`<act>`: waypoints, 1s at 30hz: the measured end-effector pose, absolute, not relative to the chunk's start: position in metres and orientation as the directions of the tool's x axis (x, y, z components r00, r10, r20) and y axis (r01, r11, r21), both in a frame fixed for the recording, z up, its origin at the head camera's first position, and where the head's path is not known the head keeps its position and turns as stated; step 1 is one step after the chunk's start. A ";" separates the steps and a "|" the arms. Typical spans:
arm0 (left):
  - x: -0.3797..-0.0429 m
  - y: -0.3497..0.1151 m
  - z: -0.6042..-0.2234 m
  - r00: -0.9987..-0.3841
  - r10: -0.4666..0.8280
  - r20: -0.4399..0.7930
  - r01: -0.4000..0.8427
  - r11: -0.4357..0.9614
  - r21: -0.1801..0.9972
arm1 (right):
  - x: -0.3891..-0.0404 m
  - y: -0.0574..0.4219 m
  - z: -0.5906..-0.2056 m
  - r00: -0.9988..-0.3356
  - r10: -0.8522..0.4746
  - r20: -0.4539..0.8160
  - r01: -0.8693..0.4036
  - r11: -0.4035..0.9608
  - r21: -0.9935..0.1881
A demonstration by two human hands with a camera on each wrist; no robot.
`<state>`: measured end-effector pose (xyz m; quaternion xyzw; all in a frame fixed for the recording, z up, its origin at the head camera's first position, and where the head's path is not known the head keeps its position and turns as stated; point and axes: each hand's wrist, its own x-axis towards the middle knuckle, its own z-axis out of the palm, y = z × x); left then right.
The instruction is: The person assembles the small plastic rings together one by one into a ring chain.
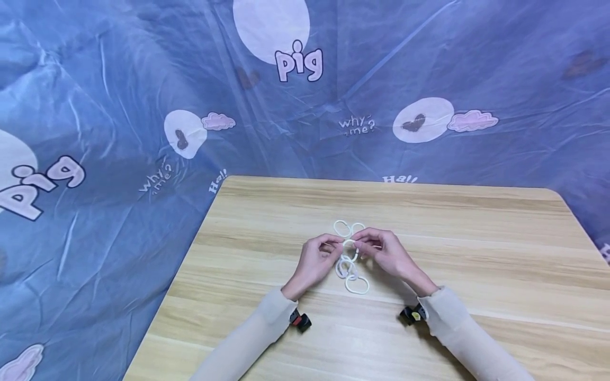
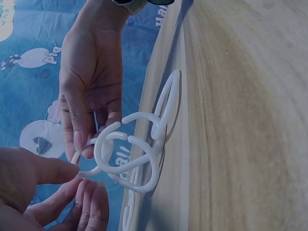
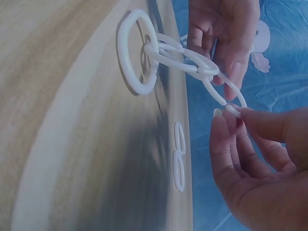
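A white plastic ring with a gap in its side (image 1: 350, 241) is raised between the two hands. My left hand (image 1: 318, 257) pinches its left side between thumb and fingers. On the other side my right hand (image 1: 388, 255) pinches it near the gap, thumb against fingertips, as the right wrist view shows. From this ring hangs a short chain of similar white rings (image 2: 153, 166), linked through one another. Its lowest ring (image 3: 122, 53) touches the table near me. Just beyond the hands, two loose-looking rings (image 1: 336, 223) lie on the table, partly hidden by the right hand.
Under the hands is a light wood-grain table (image 1: 267, 211). Blue printed cloth (image 1: 305, 148) stands behind its far edge and along the left. A small black camera is strapped to each wrist, one on the left (image 1: 303, 323) and one on the right (image 1: 407, 315).
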<state>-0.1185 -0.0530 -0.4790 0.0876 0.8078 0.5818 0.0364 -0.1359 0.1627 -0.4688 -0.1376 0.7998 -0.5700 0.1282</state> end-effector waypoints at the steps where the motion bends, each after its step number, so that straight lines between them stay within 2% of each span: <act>1: -0.119 -0.053 -0.479 -0.982 0.184 0.039 0.095 0.303 0.948 | -0.136 0.163 -0.469 -0.929 -0.367 -0.049 -0.073 0.312 -0.947; 15: -0.117 -0.050 -0.482 -0.979 0.201 0.043 0.099 0.275 0.956 | -0.135 0.163 -0.468 -0.925 -0.379 -0.037 -0.091 0.314 -0.945; 25: -0.116 -0.053 -0.485 -0.982 0.177 0.063 0.105 0.237 0.966 | -0.141 0.166 -0.461 -0.935 -0.354 -0.012 -0.136 0.391 -0.910; 30: -0.115 -0.055 -0.486 -0.988 0.149 0.044 0.077 0.223 0.972 | -0.148 0.169 -0.464 -0.940 -0.340 0.037 -0.200 0.458 -0.866</act>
